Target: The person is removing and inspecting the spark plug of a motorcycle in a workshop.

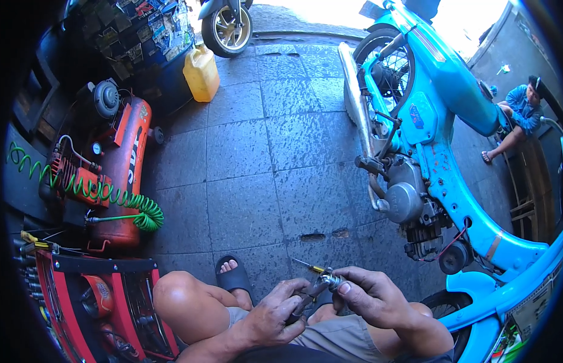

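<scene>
Low in front of me, both hands meet over my lap. My right hand (372,296) is closed, thumb and fingers pinching a small silvery metal part (331,281) with a round, ribbed end. A thin screwdriver with a yellow and black handle (317,268) sticks out past it, pointing up and left; which fingers support it is hidden. My left hand (280,310) is closed round a dark piece (304,302) that reaches toward the metal part. Its shape is mostly covered by the fingers, so I cannot tell its kind.
A light-blue motorbike (441,139) stands at the right. At the left are a red air compressor (125,169) with a green coiled hose (149,216) and a red tool rack (121,296). A yellow jerrycan (201,74) stands farther back. Another person (523,112) sits at the far right.
</scene>
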A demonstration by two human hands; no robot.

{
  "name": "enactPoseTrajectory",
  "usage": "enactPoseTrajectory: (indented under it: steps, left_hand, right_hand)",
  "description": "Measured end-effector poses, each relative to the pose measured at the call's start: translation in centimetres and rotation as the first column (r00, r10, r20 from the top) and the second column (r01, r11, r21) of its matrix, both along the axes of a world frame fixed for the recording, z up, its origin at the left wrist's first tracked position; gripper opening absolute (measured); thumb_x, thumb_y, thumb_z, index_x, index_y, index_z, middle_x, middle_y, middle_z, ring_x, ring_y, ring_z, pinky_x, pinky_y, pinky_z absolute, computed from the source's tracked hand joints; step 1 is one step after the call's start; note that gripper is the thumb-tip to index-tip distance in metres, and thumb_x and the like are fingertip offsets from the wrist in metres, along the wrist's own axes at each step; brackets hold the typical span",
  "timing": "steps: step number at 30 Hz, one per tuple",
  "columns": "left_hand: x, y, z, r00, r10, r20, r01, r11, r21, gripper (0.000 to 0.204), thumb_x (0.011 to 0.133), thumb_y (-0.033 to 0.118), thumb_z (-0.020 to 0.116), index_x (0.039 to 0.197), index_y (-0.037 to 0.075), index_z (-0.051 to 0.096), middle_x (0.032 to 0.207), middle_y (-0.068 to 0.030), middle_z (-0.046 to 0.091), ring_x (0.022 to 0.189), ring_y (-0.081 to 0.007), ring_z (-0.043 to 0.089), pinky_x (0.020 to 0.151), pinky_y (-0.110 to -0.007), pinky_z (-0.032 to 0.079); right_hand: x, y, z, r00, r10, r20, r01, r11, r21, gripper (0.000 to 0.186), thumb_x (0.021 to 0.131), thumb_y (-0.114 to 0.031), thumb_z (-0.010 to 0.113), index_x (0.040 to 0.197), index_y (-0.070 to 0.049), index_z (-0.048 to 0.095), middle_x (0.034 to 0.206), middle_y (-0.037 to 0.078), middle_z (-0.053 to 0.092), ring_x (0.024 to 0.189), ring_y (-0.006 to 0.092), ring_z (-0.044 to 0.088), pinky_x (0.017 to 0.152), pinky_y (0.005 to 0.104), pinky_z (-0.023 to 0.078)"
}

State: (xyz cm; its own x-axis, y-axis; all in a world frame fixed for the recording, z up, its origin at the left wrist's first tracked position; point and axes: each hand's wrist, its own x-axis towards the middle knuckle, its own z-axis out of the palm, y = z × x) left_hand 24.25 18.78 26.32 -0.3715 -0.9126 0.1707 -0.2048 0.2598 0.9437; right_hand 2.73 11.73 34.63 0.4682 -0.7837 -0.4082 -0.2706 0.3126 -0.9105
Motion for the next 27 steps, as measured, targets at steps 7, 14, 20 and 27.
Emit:
enactPoseTrajectory:
  steps: [7, 14, 20, 27]
  left_hand:
    - [-0.3, 0.4, -0.6, 1.000, 0.026, -0.016, -0.026, 0.999, 0.029, 0.021, 0.073, 0.001, 0.065, 0.090, -0.007, 0.056, 0.117, -0.0279, 0.053, 0.103, -0.0356, 0.059, 0.087, -0.040, 0.049]
    - [-0.6, -0.4, 0.1, 0.992, 0.100, -0.073, -0.105, 0.992, -0.070, 0.026, 0.075, 0.002, 0.064, 0.099, -0.008, 0.059, 0.122, -0.0270, 0.056, 0.114, -0.0393, 0.058, 0.096, -0.042, 0.046]
    - [-1.2, -1.4, -5.5, 0.916, 0.162, 0.366, -0.295, 0.892, 0.342, 0.044, 0.083, 0.025, 0.056, 0.110, -0.009, 0.062, 0.132, -0.0294, 0.052, 0.120, -0.0411, 0.054, 0.104, -0.045, 0.041]
    - [-4.3, 1.1, -25.4, 0.691, -0.069, 0.720, -0.573, 0.555, 0.603, 0.060, 0.084, 0.045, 0.053, 0.117, -0.004, 0.066, 0.124, -0.0294, 0.060, 0.118, -0.0437, 0.057, 0.103, -0.048, 0.043]
  right_hand:
    - [0.1, 0.2, -0.3, 0.954, 0.039, -0.296, -0.219, 0.768, -0.602, 0.034, 0.091, -0.015, 0.068, 0.118, 0.004, 0.061, 0.077, 0.009, 0.067, 0.064, 0.0092, 0.062, 0.053, 0.0270, 0.049]
    - [0.2, 0.5, -1.9, 0.992, -0.040, -0.118, -0.018, 0.888, -0.460, 0.035, 0.086, -0.015, 0.073, 0.116, 0.000, 0.062, 0.083, 0.012, 0.068, 0.061, 0.0144, 0.064, 0.053, 0.0286, 0.049]
    - [0.5, -0.5, -1.9, 0.988, -0.039, -0.147, -0.031, 0.893, -0.449, 0.035, 0.087, -0.015, 0.072, 0.117, 0.000, 0.061, 0.089, 0.015, 0.068, 0.074, 0.0200, 0.068, 0.066, 0.0318, 0.053]
    - [0.6, -0.3, -1.6, 0.998, 0.028, -0.051, -0.049, 0.883, -0.467, 0.033, 0.089, -0.015, 0.070, 0.118, -0.001, 0.062, 0.086, 0.005, 0.068, 0.078, 0.0071, 0.059, 0.068, 0.0271, 0.051]
